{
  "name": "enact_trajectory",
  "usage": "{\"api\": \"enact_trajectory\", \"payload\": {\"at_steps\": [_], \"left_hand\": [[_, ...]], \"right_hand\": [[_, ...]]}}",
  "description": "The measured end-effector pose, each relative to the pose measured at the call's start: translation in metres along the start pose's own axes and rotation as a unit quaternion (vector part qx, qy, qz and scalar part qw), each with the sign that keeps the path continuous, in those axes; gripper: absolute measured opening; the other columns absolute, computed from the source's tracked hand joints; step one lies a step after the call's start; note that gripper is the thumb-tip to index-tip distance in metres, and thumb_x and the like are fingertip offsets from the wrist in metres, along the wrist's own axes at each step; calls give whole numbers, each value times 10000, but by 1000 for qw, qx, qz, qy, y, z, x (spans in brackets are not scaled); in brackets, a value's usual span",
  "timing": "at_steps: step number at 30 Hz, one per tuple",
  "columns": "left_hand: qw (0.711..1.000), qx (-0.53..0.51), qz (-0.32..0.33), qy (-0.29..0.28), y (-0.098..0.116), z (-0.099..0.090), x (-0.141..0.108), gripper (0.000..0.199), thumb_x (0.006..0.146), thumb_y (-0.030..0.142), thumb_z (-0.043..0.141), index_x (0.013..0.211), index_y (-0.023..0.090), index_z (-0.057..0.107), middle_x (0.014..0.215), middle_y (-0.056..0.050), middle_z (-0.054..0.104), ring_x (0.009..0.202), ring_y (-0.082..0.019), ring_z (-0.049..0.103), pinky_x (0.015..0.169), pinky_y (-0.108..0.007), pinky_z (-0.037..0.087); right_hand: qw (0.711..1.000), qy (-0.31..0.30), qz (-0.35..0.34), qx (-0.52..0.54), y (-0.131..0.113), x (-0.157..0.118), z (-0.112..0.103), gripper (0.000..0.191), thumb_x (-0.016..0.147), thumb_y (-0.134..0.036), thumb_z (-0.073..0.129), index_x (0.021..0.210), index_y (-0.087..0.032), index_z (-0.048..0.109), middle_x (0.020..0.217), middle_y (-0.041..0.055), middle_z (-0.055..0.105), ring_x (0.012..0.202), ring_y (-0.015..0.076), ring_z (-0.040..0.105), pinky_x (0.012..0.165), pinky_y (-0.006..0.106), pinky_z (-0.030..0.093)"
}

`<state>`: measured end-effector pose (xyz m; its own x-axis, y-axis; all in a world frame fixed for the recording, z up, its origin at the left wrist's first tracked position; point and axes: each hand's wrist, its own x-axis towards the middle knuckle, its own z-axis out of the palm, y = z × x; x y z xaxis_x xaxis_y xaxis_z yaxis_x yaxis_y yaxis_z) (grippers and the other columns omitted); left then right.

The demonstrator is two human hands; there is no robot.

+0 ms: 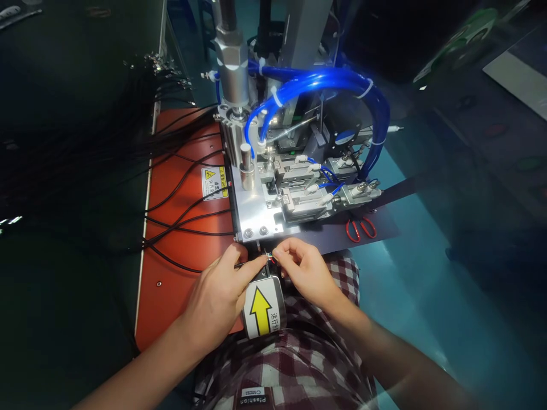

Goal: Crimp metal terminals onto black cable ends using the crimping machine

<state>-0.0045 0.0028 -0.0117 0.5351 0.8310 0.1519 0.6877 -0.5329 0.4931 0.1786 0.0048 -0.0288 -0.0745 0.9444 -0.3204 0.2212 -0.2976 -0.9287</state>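
Observation:
My left hand (217, 293) is closed, thumb and fingers pinching the end of a black cable (177, 263) that runs in from the left. Opposite it, my right hand (305, 270) pinches the thin coloured wires (270, 258) at that end; red and green show between the fingertips. Both hands meet at the near edge of a machine with a bright metal plate (256, 210). Just below them is a white label with a yellow arrow (260, 307). My fingers hide most of the wire ends.
Several black cables (192, 228) cross the orange-red board (171, 307) from a bundle at left. Metal cylinders (305, 202) and looping blue air hoses (325, 77) rise beyond my hands. Red-handled scissors (361, 229) lie at right. A warning label (215, 182) is on the board.

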Motion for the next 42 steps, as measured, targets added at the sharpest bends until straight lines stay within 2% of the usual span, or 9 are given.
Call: {"api": "enact_trajectory", "payload": {"at_steps": [27, 42], "left_hand": [[1000, -6, -11, -9, 2, -2, 1, 362, 854, 96, 433, 1153, 184, 618, 918, -77, 488, 710, -163, 540, 608, -284, 500], [1000, 25, 8, -6, 3, -3, 1, 381, 845, 72, 422, 1161, 171, 610, 895, -84, 489, 720, -183, 538, 578, -292, 500]], "right_hand": [[1000, -4, -2, 8, 1, -1, 0, 208, 858, -337, 530, 718, -182, 522, 574, -31, 517, 512, 116, 474, 503, 242, 385], [998, 32, -42, 23, 6, -4, 6, 185, 878, -307, 517, 730, -196, 506, 618, -29, 501, 535, 123, 470, 524, 250, 396]]}}
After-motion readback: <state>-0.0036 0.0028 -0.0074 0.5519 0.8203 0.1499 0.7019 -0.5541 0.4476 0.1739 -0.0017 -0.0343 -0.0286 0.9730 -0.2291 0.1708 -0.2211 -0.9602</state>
